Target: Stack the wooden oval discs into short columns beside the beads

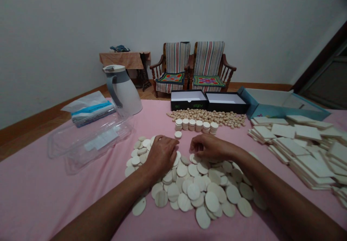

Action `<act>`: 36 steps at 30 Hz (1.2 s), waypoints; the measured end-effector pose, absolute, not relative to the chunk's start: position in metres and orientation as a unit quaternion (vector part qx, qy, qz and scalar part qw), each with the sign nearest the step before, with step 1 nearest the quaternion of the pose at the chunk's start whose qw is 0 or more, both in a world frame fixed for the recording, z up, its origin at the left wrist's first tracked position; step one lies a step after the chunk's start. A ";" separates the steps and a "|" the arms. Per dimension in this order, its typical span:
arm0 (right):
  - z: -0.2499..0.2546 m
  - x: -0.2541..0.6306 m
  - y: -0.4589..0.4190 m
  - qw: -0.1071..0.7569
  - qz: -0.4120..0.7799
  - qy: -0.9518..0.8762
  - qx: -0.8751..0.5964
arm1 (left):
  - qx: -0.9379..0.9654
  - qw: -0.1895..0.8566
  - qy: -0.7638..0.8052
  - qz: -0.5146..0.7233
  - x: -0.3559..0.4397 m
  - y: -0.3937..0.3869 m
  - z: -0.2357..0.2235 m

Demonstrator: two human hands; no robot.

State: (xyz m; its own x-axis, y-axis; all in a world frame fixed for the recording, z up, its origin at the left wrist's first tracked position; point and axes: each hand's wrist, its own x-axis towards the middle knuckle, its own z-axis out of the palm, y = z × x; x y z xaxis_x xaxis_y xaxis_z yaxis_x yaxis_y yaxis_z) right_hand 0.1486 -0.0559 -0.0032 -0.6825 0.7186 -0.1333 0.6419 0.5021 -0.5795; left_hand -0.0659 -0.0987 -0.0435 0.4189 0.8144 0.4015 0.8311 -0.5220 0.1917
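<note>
A loose heap of pale round wooden discs [193, 191] spreads over the pink cloth beneath both my hands. At its upper left, my left hand [163, 155] rests with fingers stretched toward the right and the thumb apart from them. Its fingertips come close to a short stack of small discs [178, 135]. Across a narrow gap, my right hand [208, 147] has its fingers curled down at the heap's far edge; whatever is between the fingertips is hidden. Just beyond stands a row of several taller disc stacks [192, 125].
Small wooden beads [208, 117] lie behind the stacks, before two black boxes [187, 105]. Square wooden tiles [311, 157] pile up at right near a blue box [260, 105]. On the left are a clear plastic container [78, 150], a tissue pack [92, 112] and a jug [128, 94].
</note>
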 end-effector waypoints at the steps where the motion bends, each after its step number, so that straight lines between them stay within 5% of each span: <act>1: -0.004 0.150 -0.060 0.052 0.300 -0.868 -0.392 | -0.843 0.023 -0.482 -0.237 -0.066 -0.099 -0.045; 15: -0.009 0.158 -0.064 0.066 0.393 -0.828 -0.394 | -0.839 0.018 -0.490 -0.236 -0.066 -0.097 -0.048; 24: -0.038 0.165 -0.042 0.244 0.345 -0.759 -0.495 | -0.839 0.030 -0.473 -0.268 -0.067 -0.098 -0.048; 36: -0.040 0.166 -0.052 0.144 0.255 -0.870 -0.396 | -0.836 -0.028 -0.498 -0.229 -0.064 -0.099 -0.044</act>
State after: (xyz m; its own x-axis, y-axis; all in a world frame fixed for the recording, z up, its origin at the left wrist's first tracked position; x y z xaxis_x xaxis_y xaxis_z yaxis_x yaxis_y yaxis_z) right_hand 0.1660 -0.0518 -0.0396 -0.6451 0.7625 0.0491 0.6155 0.5566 -0.5580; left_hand -0.0643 -0.0990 -0.0440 0.3981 0.8456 0.3555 0.8201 -0.5018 0.2752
